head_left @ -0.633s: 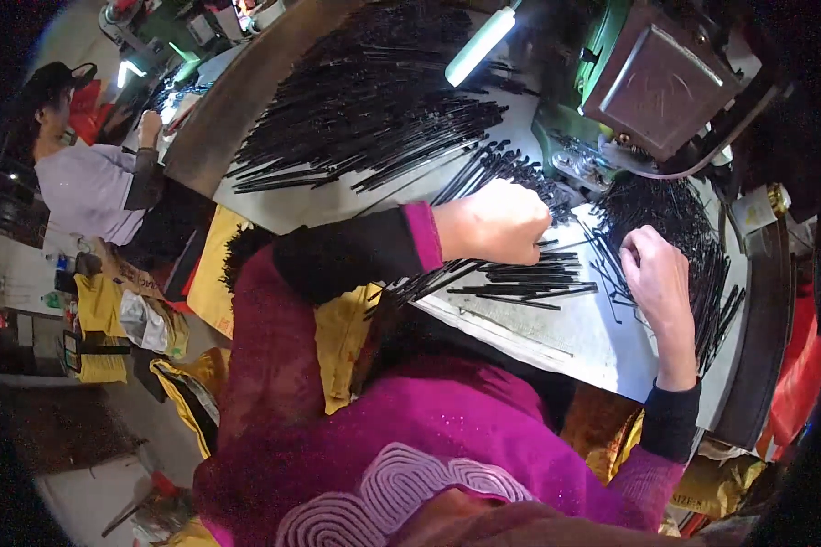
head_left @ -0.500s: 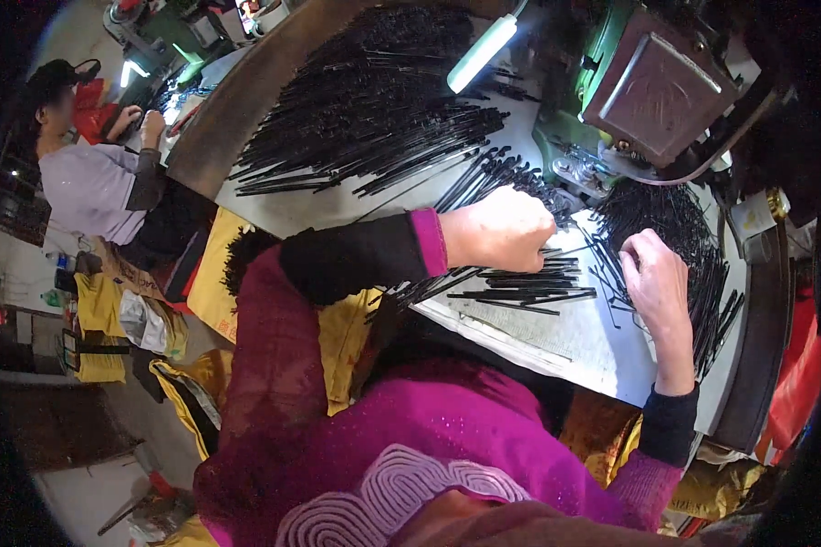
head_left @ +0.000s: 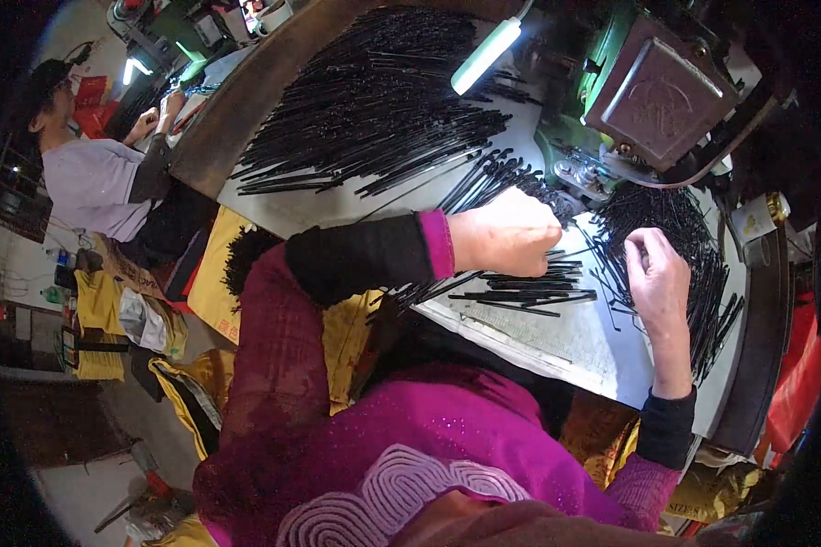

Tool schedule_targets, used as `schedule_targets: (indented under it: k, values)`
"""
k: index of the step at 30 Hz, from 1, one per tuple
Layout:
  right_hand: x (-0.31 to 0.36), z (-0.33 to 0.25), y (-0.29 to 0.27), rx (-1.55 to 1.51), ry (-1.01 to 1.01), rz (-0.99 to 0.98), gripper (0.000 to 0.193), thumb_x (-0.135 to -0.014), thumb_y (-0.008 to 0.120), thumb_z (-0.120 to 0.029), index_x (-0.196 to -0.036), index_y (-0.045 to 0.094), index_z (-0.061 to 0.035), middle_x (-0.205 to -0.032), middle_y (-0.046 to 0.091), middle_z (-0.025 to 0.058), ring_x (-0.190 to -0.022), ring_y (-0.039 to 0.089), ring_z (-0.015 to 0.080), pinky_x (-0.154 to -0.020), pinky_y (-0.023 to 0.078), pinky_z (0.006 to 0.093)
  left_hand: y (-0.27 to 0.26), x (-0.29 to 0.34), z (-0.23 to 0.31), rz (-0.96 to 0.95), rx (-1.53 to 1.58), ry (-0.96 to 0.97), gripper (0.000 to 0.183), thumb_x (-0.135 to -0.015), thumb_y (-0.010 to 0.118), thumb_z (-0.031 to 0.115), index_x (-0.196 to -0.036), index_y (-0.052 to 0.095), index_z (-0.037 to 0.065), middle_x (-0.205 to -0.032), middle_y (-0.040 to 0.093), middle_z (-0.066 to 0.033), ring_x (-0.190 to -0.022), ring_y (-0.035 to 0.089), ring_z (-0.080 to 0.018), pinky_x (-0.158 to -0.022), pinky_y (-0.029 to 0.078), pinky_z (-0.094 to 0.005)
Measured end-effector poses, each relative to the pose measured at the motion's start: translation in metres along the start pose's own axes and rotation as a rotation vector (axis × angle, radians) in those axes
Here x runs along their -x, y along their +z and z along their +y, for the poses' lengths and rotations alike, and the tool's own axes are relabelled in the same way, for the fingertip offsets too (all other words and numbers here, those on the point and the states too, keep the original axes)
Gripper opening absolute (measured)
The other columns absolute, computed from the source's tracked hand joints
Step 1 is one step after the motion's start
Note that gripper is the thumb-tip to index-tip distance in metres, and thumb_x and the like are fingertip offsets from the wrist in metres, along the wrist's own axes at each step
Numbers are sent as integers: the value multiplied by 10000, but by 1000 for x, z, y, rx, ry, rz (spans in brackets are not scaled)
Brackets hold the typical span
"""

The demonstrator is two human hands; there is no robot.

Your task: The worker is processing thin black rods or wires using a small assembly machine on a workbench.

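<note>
My left hand (head_left: 509,235) is closed in a fist over the table, in front of the machine's metal fixture (head_left: 582,178). Whatever it holds is hidden inside the fingers. To its right, my right hand (head_left: 659,273) has its fingers curled and pressed together near the thumb; I cannot make out anything between them. Thin black rods (head_left: 520,294) lie in a loose row just below my left hand. Behind that hand lies a bunch of rods with bent ends (head_left: 493,173). Another heap of black rods (head_left: 648,214) spreads behind and beside my right hand.
A large pile of black rods (head_left: 365,100) covers the table's far left. The green machine with a brownish-purple cover (head_left: 661,91) stands at the back right, beside a lit tube lamp (head_left: 486,56). A can (head_left: 760,215) sits at the right edge. Another person (head_left: 96,178) works at far left.
My left hand has shifted slightly to the right. My right hand has turned a little, with its fingertips still together. The other person's hands have moved slightly.
</note>
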State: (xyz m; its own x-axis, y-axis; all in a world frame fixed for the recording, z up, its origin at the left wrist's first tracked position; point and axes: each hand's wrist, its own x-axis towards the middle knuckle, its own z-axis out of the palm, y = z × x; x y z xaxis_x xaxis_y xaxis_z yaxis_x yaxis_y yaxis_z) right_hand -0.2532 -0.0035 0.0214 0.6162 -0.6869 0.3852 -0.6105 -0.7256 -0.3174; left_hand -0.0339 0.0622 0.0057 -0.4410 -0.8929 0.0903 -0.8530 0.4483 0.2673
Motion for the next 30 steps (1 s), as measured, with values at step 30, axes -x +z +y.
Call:
schedule_targets:
  k: [30]
  values:
    - [-10,4,27,-806,347,-157,193,-843,563,-128,-980,606,-1,-643,601,35,-523,522,55,-475,420,198,-7,-23,-33,-33,913,-343,305,-779,658,241,-966,625,2,-716,588,14,-599,501,-37,-503,391,-182]
